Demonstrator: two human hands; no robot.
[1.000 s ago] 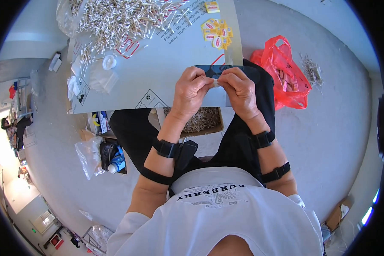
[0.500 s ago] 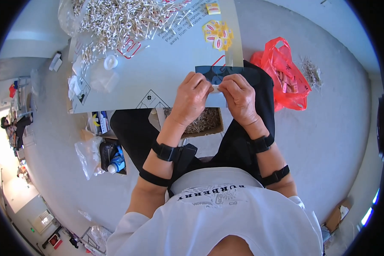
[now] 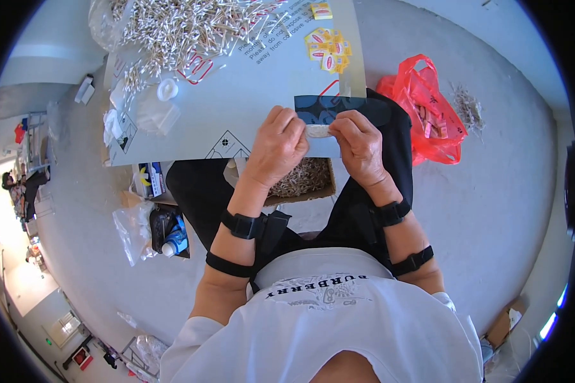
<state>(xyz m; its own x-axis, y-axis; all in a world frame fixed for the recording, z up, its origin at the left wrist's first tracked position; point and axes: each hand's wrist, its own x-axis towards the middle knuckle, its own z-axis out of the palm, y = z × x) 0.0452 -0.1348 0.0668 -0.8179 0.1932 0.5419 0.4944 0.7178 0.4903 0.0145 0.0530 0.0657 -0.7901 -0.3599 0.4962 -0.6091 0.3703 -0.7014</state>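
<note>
My left hand point(image 3: 278, 143) and my right hand point(image 3: 359, 145) are raised just past the table's front edge, fingertips pinched. A small whitish, elongated piece point(image 3: 317, 131) stretches between them, its ends hidden in my fingers; its exact kind cannot be made out. Right behind it a dark, see-through sheet point(image 3: 310, 110) lies on the corner of the table point(image 3: 249, 118). Farther back, a large heap of cotton swabs point(image 3: 172, 32) spreads over the far left. Several small yellow-and-white printed cards point(image 3: 329, 51) lie in a loose pile at the far right.
A clear plastic bag point(image 3: 105, 29), a round white lid point(image 3: 167, 89) and a crumpled white tissue point(image 3: 112, 127) lie on the left. Between my knees stands a cardboard box point(image 3: 313, 179) of thin brownish sticks. A red plastic bag point(image 3: 421, 115) with pink packets sits on the right floor.
My hands have spread slightly, the left moving a little left, so more of the whitish piece shows between them. The right has barely moved.
</note>
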